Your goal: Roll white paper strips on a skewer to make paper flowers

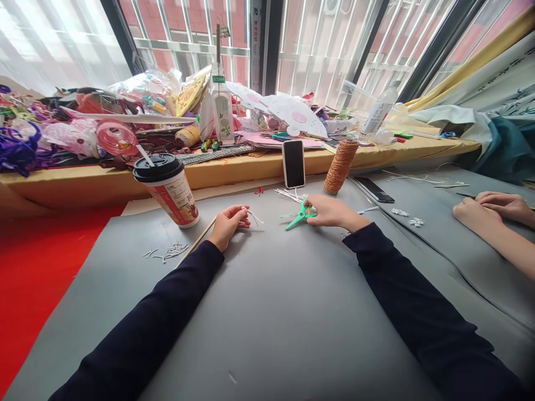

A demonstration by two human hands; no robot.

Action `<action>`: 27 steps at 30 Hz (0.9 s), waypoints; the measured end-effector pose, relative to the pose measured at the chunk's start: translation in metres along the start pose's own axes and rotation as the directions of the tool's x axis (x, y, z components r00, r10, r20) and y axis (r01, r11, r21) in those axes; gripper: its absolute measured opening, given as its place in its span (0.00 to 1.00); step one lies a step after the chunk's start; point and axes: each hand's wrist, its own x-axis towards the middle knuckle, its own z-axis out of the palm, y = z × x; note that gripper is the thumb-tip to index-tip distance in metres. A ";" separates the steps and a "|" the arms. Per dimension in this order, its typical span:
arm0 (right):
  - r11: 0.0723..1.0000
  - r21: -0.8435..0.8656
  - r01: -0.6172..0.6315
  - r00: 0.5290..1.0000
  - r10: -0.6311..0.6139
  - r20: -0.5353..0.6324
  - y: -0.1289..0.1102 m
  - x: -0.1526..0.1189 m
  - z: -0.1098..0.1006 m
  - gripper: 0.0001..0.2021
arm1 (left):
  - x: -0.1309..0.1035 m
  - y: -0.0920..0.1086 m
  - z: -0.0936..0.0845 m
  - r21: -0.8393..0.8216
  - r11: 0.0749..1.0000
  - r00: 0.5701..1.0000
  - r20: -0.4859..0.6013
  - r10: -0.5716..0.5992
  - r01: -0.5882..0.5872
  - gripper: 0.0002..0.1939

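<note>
My left hand (229, 227) is closed around a short piece of white cord (253, 215), whose loose ends stick out past the fingertips to the right. A thin wooden stick (204, 232) lies along that wrist. My right hand (332, 213) grips small green scissors (299, 216) by the handles, with the blades pointing left toward the cord but apart from it. Just behind the scissors lies a bundle of white cords (288, 195). Short white cord scraps (170, 252) are piled left of my left forearm. A small red knotted cord (259, 191) lies farther back.
A paper cup (171, 195) with a black lid stands at left. A phone (294, 164) leans upright near an orange cord spool (340, 167); another phone (374, 189) lies flat. White knotted pieces (416, 222) lie near another person's hands (497, 209). A cluttered ledge (234, 171) runs behind.
</note>
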 end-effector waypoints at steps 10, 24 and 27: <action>0.268 0.961 0.062 0.990 -0.139 -0.025 -0.040 -0.005 0.004 0.18 | -0.003 0.002 0.004 0.048 0.999 1.000 -0.022 0.023 -0.022 0.15; 0.945 0.319 0.072 0.983 -0.013 -0.183 -0.081 -0.009 0.047 0.21 | -0.010 0.001 0.015 -0.024 0.982 0.972 -0.148 0.181 -0.186 0.15; 0.966 0.255 0.052 0.983 -0.005 -0.184 -0.083 -0.008 0.049 0.21 | -0.011 0.001 0.017 -0.021 0.974 0.965 -0.146 0.219 -0.225 0.14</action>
